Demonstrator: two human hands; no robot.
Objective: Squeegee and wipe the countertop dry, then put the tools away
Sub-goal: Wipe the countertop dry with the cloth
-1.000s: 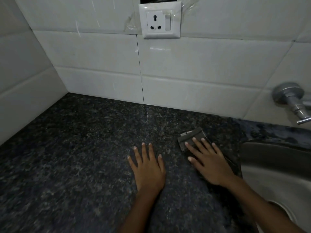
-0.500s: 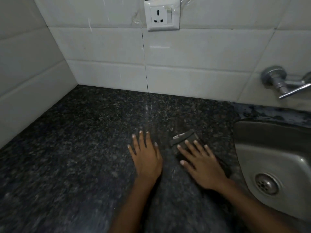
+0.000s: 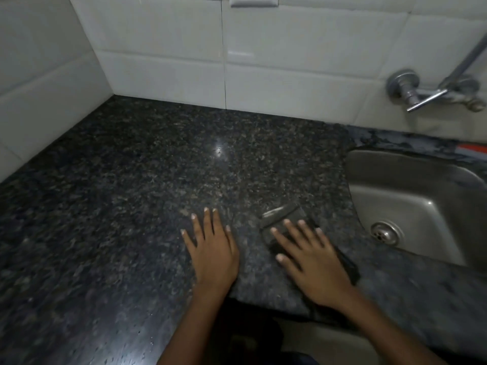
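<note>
The dark speckled granite countertop fills most of the head view. A dark folded cloth lies flat on it near the front edge, left of the sink. My right hand presses down on the cloth with fingers spread, covering most of it; a dark strip of cloth sticks out behind the hand. My left hand rests flat on the bare stone just left of the cloth, fingers apart, holding nothing. No squeegee shows in the view.
A steel sink with a drain is sunk into the counter at right. A wall tap juts out above it. White tiled walls close off the back and left. Something orange lies at the right edge behind the sink.
Both hands and the cloth have slid toward the front edge of the counter. The view has tilted down and right, so more sink and the counter's front edge show.
</note>
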